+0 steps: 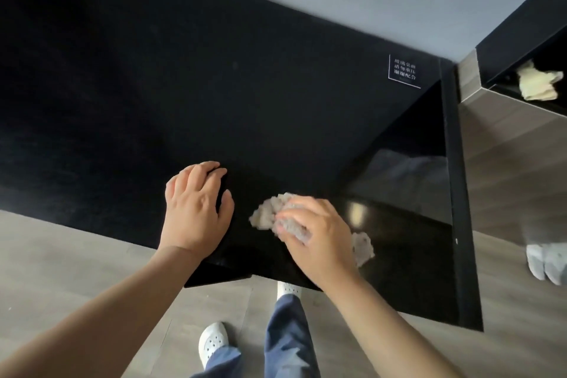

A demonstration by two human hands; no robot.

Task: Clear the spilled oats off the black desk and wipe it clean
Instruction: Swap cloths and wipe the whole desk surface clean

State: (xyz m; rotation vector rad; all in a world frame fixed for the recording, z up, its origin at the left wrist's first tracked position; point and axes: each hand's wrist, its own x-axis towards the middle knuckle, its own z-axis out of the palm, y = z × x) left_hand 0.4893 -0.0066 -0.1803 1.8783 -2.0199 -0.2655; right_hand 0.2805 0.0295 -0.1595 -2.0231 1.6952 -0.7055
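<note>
Black glossy desk (245, 86) fills the view. Right hand (319, 239) presses a crumpled grey cloth (267, 212) onto it near the front edge, fingers curled over the wad, blurred. Left hand (196, 209) lies just beside, on a dark flat sheet (214, 273) overhanging that edge; grip unclear.

Two grips — the left grip (196, 209) and the right grip (316, 236). One grey cloth (267, 212). One yellow cloth (538, 83). One black tabletop (184, 70). One sticker (404, 71). Two white shoes — a left shoe (212, 341) and a right shoe (288, 288). Two blue trouser legs (288, 341).
</note>
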